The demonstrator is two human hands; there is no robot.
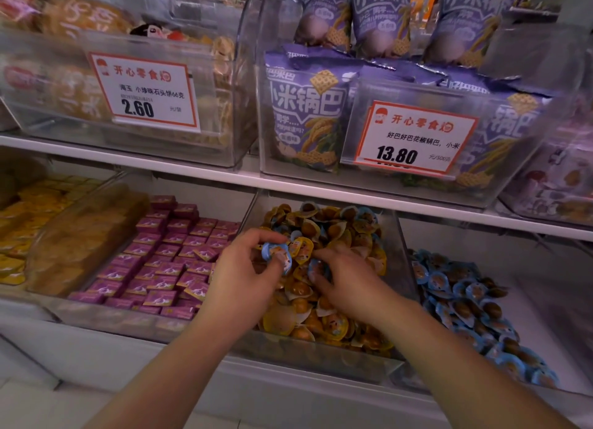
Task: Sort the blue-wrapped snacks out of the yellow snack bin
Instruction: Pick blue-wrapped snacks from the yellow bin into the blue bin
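- The left hand point(244, 274) has its fingers curled round a blue-wrapped snack point(278, 254), pinching it between thumb and fingertips just above the heap; the little cup is tilted, its printed lid turned up and toward the camera, its longer side running from upper left to lower right.
- The right hand point(349, 281) rests on the pile with its fingers curled down, thumb and forefinger pinching a second blue snack point(317, 269), which stands nearly on edge, lid facing left.
- Between the two hands a yellow-wrapped snack point(301, 247) touches the first blue one.
- Both hands are over the middle of the yellow snack bin point(390, 359), a clear tub heaped with yellow-rimmed cups, a few blue rims showing near its back.
- Just beside it on the right lies a pile of blue-wrapped cups point(465, 303).
- To the left, a bin of purple boxes point(167, 255).
- On the shelf above, purple bags point(305, 114) behind a price tag point(414, 136) reading 13.80.
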